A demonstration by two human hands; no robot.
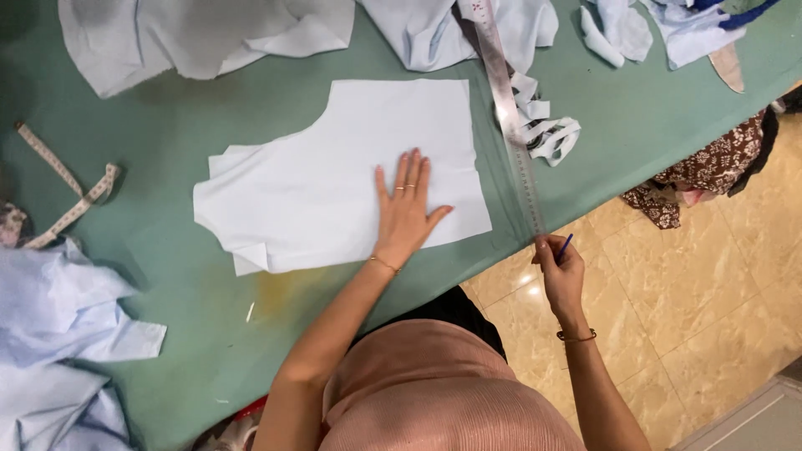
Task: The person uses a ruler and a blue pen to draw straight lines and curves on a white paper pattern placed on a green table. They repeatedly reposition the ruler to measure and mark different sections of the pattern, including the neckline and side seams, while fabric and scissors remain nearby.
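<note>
Right hand: the right hand [561,269], nearest the camera at the table's near edge, is closed around the near end of a long metal ruler [508,108] and what looks like a blue pen [565,245].
Left hand: the left hand [404,209] lies flat and open, fingers spread, pressing on the near right part of the cut white fabric piece [334,175], gripping nothing.
Fabric piece: spread mid-table on the green table [184,309].
Ruler: runs far-left from the hand, just right of the fabric.
Tape measure: the tape measure [71,192] lies at left.
Far edge: white fabric strips [547,134] right of the ruler; pale blue cloth [200,33] heaped at far left.

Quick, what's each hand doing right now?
Left hand: open, flat on the white fabric piece.
Right hand: closed, holding a blue pen and the ruler end.
</note>
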